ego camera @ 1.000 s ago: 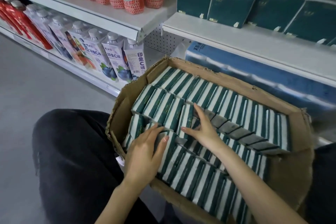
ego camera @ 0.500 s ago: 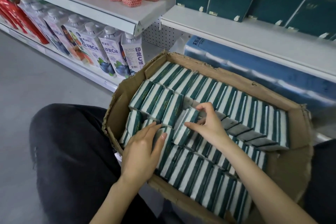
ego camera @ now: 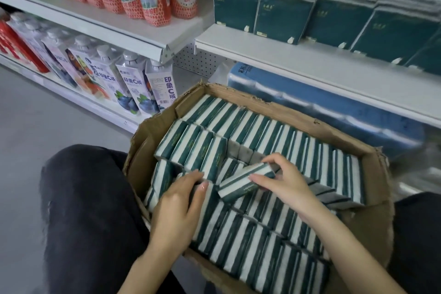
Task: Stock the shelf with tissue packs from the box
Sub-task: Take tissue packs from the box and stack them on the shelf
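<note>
We crouch by the shelf [ego camera: 310, 64] with the cardboard box [ego camera: 238, 96] in front of our knees. The box is almost full. Rows of tissue packs [ego camera: 274, 136] stand on their edges in it, tight side by side. Only a small gap shows near the middle, with something grey lower down.

Our right hand [ego camera: 284, 183] pinches one loose pack [ego camera: 241, 185]. The thumb is on the near side and the fingers curl over the far end. This pack is tilted and sits a little above the rows, over the gap. It is not out of the box yet.

Our left hand [ego camera: 179, 205] lies on the packs at the left side of the box. Its fingertips dip down between the packs. We cannot tell if it grips one or just rests there. The two hands are near each other but do not touch.

The shelf above the box already has dark green packs [ego camera: 284, 16] standing in rows at the back. The front strip of the shelf is bare and white.

So we think the job has a long way to go. Some packs are up, but nearly the whole box is left to do. The loose pack needs to go up to the shelf, and then many more after it.
</note>
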Tool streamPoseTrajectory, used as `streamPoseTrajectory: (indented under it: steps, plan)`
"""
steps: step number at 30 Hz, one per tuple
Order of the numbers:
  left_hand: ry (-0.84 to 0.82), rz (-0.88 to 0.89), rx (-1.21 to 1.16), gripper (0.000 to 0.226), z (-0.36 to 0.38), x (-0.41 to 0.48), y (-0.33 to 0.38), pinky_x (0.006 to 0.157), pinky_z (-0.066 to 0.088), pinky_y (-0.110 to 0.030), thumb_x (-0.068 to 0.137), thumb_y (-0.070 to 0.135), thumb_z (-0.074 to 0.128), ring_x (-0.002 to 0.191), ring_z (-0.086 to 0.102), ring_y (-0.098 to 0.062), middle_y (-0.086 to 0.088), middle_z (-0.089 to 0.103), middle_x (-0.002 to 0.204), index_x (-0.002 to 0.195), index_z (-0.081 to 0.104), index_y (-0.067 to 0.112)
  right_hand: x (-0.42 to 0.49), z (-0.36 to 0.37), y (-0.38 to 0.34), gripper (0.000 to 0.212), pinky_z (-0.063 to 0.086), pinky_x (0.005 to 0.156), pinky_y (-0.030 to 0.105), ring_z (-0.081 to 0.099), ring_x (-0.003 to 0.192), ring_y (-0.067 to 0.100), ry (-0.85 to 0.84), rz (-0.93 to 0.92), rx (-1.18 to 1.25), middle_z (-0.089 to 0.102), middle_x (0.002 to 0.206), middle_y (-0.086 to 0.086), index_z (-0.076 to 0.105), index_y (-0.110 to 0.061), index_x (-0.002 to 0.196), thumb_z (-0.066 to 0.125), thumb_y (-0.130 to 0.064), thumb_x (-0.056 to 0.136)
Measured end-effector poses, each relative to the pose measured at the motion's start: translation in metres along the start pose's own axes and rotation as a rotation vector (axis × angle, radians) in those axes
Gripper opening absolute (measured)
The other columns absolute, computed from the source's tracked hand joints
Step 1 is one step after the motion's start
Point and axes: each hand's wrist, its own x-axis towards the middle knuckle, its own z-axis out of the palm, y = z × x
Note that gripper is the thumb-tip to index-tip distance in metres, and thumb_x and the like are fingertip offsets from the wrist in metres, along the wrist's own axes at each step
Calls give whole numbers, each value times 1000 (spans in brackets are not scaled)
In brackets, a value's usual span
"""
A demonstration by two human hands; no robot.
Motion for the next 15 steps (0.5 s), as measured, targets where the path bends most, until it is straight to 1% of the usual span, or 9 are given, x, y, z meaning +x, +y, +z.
streamPoseTrajectory:
  steps: [2, 3, 5, 7, 9, 12, 14, 15]
  plan:
    - [-7, -43, -146, 48, 1, 5, 10, 92, 40, -11, 95, 59, 31, 112, 51, 10, 25, 59, 121, 128, 56, 35, -6, -14, -19, 26, 59, 73, 30, 68, 85, 19, 66, 27, 183, 60, 107, 4, 57, -14, 101, 73, -22, 82]
    - [-18, -56, -238, 46, 2, 9, 18, 97, 40, -14, 94, 60, 33, 116, 49, 12, 29, 58, 122, 129, 54, 39, -7, -21, -29, 27, 59, 73, 28, 69, 82, 17, 104, 37, 261, 60, 109, 2, 58, -15, 102, 72, -23, 81]
    - [-50, -53, -411, 46, 3, 18, 37, 102, 37, -14, 87, 63, 36, 122, 43, 16, 38, 53, 125, 128, 50, 47, -9, -35, -46, 36, 58, 76, 28, 70, 76, 16, 154, 21, 407, 62, 112, 1, 60, -16, 105, 73, -30, 74]
    - [-74, 27, -491, 49, 4, 31, 60, 103, 31, -8, 85, 64, 35, 128, 36, 17, 42, 44, 132, 131, 44, 50, -9, -46, -62, 44, 55, 78, 29, 70, 82, 18, 163, -42, 523, 64, 113, 5, 61, -13, 106, 73, -31, 69]
    - [-74, 136, -505, 51, 5, 48, 82, 105, 25, -5, 88, 61, 34, 132, 31, 15, 40, 38, 139, 137, 37, 48, -7, -56, -74, 50, 54, 82, 29, 70, 92, 19, 161, -105, 585, 65, 114, 6, 60, -13, 109, 74, -31, 64]
    - [-55, 213, -534, 49, 3, 76, 107, 103, 24, -2, 90, 59, 32, 132, 32, 14, 38, 39, 139, 137, 36, 49, 0, -74, -87, 65, 52, 90, 30, 67, 102, 12, 186, -155, 552, 63, 119, -6, 53, -25, 117, 79, -27, 58]
    - [-68, 245, -523, 48, 2, 94, 121, 100, 26, 0, 89, 62, 31, 130, 34, 15, 38, 41, 137, 135, 37, 52, 8, -88, -91, 69, 52, 91, 34, 67, 99, 10, 262, -193, 406, 63, 120, -8, 50, -27, 121, 83, -21, 61]
    - [-79, 252, -521, 48, 1, 102, 128, 99, 26, 1, 87, 65, 32, 129, 34, 16, 39, 41, 135, 133, 38, 55, 13, -95, -93, 65, 54, 88, 36, 67, 96, 11, 327, -222, 290, 63, 118, -9, 51, -28, 119, 84, -20, 64]
